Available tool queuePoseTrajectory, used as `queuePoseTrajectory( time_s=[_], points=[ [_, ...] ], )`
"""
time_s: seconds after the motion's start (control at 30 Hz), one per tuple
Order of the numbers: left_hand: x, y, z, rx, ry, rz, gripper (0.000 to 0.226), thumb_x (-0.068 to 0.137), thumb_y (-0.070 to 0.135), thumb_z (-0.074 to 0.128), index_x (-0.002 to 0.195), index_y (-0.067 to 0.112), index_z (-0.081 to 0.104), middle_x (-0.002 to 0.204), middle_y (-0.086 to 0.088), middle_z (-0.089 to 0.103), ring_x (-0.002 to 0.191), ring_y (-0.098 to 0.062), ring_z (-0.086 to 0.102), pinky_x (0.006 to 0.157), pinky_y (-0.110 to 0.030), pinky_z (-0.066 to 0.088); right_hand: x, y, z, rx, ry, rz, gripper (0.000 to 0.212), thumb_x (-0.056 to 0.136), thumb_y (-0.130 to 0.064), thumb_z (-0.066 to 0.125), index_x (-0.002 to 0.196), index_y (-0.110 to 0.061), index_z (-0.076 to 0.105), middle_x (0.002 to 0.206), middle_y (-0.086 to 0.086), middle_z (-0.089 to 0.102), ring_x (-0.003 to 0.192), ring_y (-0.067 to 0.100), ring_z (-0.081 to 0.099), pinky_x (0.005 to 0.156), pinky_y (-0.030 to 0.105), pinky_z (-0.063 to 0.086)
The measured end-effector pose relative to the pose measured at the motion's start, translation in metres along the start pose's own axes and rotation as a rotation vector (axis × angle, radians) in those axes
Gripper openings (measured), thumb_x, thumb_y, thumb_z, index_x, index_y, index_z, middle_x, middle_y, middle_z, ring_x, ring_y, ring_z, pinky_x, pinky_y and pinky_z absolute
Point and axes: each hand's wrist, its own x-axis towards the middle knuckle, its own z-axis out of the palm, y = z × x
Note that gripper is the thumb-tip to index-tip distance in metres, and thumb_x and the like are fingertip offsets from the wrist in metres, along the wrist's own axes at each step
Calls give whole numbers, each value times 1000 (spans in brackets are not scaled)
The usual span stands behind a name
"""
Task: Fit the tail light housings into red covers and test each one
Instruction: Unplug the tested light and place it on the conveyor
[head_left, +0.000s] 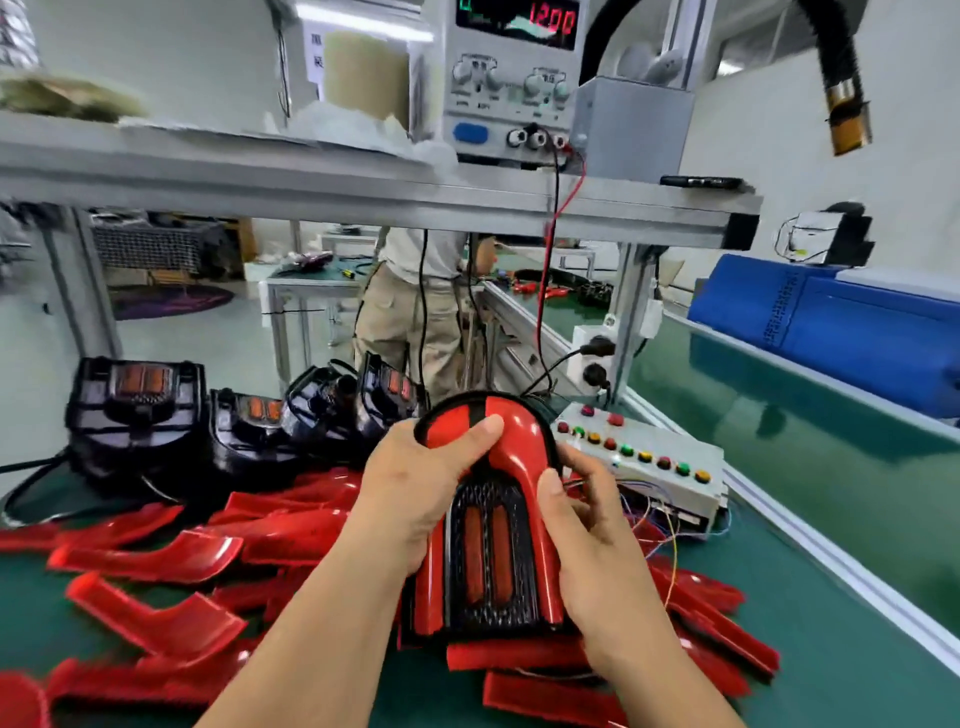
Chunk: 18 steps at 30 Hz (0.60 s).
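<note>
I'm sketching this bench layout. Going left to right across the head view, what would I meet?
Black housings → left hand → tail light, already in its red cover → right hand → button box → blue case.

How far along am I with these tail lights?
No finished pile shows. In hand: left hand and right hand grip one black housing with its red cover on. Still to do: several bare housings and many loose covers wait, and the button box test.

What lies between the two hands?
In the head view, a red cover set around a black housing; left hand and right hand grip it.
</note>
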Motion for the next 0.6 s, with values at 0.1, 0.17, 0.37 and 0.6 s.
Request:
queuePoseTrajectory(
  time_s=[0.1,0.17,0.37,0.6],
  points=[
    [-2,-1,10,16,4,75,59,54,46,87,99,12,72,92,-10,76,88,-30,73,89,-50,56,2,0,-7,92,10,-3,27,66,-59,61,93,-60,61,88,-14,74,79,12,73,60,24,57],
    [-6,1,16,53,6,127,52,53,45,86,94,16,72,87,-4,76,83,-24,74,85,-47,58,5,1,-9,135,36,-31,32,63,-61,62,95,-56,64,93,-12,75,84,11,73,64,24,57],
    [-14,2,23,177,55,198,68,40,64,82,96,27,67,85,9,75,78,-10,72,78,-39,60,5,7,-10,202,57,-73,22,81,-53,65,102,-52,69,108,-8,74,101,15,71,88,39,57],
    [-15,0,23,128,34,213,67,41,59,85,96,25,66,86,6,76,78,-12,73,76,-37,60,3,6,-10,238,26,-77,30,82,-44,62,109,-38,72,109,3,74,102,24,71,89,45,56]
  ],
)
